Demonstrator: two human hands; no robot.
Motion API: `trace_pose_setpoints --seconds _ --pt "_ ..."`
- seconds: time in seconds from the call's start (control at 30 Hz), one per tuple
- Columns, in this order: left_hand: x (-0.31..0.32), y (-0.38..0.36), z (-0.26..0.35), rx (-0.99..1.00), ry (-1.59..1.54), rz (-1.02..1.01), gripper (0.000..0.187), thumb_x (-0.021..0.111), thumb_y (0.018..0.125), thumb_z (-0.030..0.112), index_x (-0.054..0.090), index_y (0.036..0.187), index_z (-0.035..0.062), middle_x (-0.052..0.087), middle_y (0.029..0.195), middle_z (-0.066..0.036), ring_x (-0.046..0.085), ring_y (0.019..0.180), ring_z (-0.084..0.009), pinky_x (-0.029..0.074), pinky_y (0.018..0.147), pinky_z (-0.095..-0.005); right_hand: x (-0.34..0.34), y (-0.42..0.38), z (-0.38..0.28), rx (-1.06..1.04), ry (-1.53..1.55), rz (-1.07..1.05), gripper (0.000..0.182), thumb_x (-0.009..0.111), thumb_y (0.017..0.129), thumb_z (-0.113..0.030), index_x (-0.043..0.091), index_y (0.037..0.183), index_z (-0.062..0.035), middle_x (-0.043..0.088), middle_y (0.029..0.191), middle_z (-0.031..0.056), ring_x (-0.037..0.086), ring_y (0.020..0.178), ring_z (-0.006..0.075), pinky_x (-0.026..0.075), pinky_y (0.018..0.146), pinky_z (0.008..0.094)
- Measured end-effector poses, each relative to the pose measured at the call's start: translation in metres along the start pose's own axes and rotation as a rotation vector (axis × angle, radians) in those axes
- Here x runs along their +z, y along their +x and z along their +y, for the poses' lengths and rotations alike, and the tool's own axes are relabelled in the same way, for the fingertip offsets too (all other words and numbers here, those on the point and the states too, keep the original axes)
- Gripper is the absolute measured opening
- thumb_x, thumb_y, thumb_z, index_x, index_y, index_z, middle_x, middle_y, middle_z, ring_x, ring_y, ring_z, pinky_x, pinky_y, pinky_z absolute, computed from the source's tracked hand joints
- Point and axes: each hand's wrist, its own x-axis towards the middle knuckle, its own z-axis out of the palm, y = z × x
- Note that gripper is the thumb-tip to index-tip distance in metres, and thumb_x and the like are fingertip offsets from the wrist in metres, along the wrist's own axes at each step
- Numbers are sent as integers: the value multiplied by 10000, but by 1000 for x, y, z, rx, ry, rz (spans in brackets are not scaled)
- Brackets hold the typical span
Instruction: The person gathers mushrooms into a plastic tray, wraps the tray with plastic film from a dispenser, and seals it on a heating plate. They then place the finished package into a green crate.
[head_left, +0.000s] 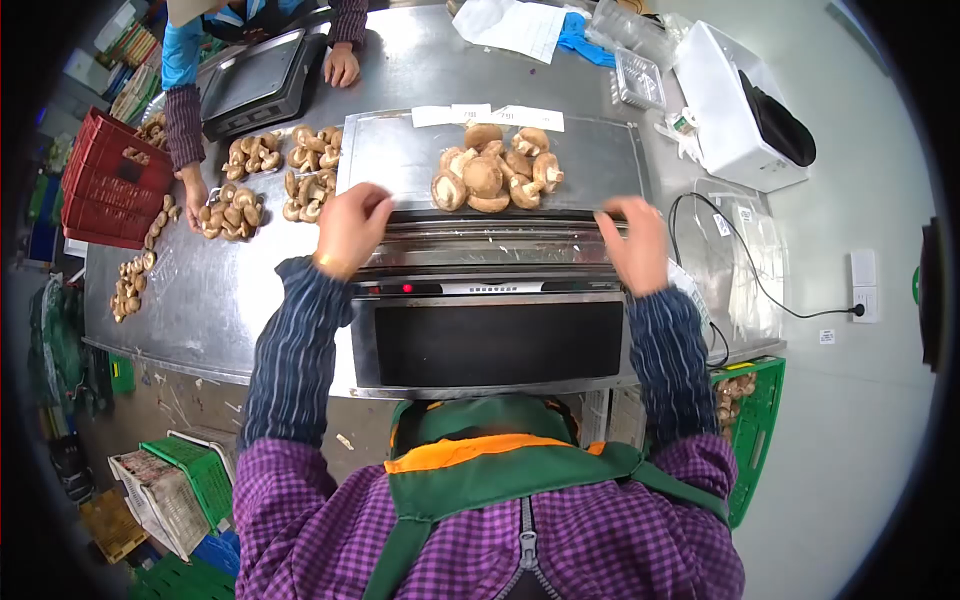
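My jacket [295,515] is checked in purple and black, its grey zip [528,548] lying near six o'clock. Over it sits my green apron [520,482], trimmed with an orange band [470,453], its straps [402,550] towards seven and between four and five. Dark blue sleeve covers [290,360] with thin pale stripes wrap my forearms, between eight and nine, and between three and four.

My mushrooms [483,178] | brown caps, pale stems and undersides | whole, heaped in one cluster, turned various ways | right of centre on the flat metal plate [390,165], near its near edge, ahead of me
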Motion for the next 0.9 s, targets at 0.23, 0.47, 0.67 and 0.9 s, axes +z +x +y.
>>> trace_pose_setpoints --seconds 0.23,0.47,0.67,0.9 --pt "23 -31 8 -328 -134 -206 298 715 750 136 588 964 -28 676 740 -117 648 651 -152 493 593 -257 39 -28 -5 328 284 -116 179 689 771 -197 603 866 -72 619 681 55 587 672 192 421 648 339" --pt "-29 -111 36 -630 -662 -271 620 658 789 34 360 1332 -6 543 702 14 511 658 -76 420 628 -222 -35 -70 -28 626 1165 -365 117 510 868 -41 588 939 10 462 643 -50 388 572 36 327 556 196" --pt "-66 -81 70 -497 -1385 -662 163 573 893 150 605 987 21 532 698 -18 476 602 -109 430 612 -245 -84 -28 -54 420 1782 -336 152 445 867 -30 569 924 36 346 547 -47 305 505 67 337 578 261" --pt "5 112 60 92 -930 57 310 486 937 325 624 938 47 647 879 -53 607 732 -188 468 648 -328 -6 140 -39 -25 1130 91 340 486 926 -197 554 1166 33 652 1013 147 596 980 219 436 899 333"
